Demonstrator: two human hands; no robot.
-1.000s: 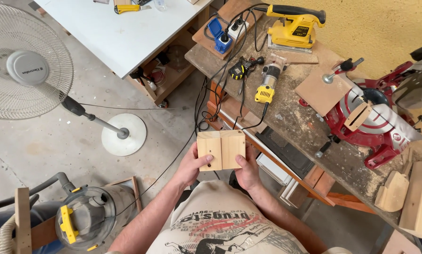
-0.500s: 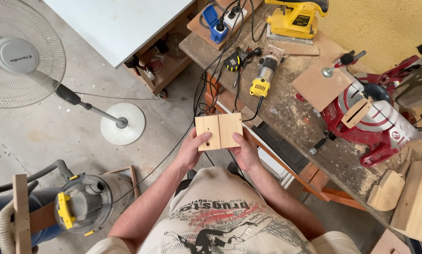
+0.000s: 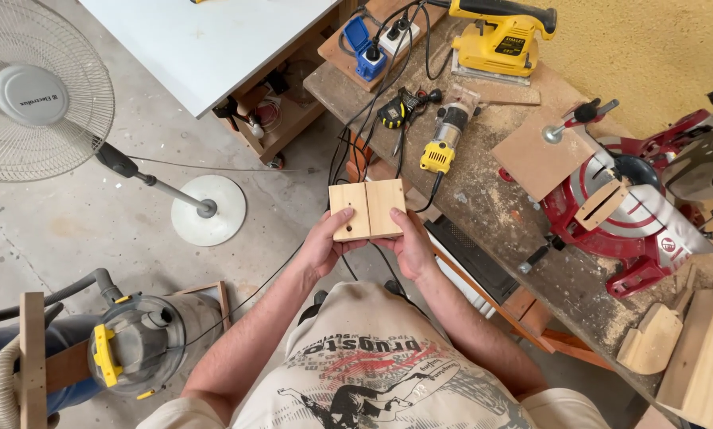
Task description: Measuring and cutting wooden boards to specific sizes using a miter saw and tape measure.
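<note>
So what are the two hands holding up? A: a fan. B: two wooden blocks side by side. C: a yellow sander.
B: the left hand and right hand hold two wooden blocks pressed side by side, above the floor.

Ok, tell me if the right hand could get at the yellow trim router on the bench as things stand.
Probably yes, but not freely: the right hand is holding the right wood block against the left wood block. The yellow trim router lies just beyond on the workbench, nothing between, only its cord alongside.
</note>
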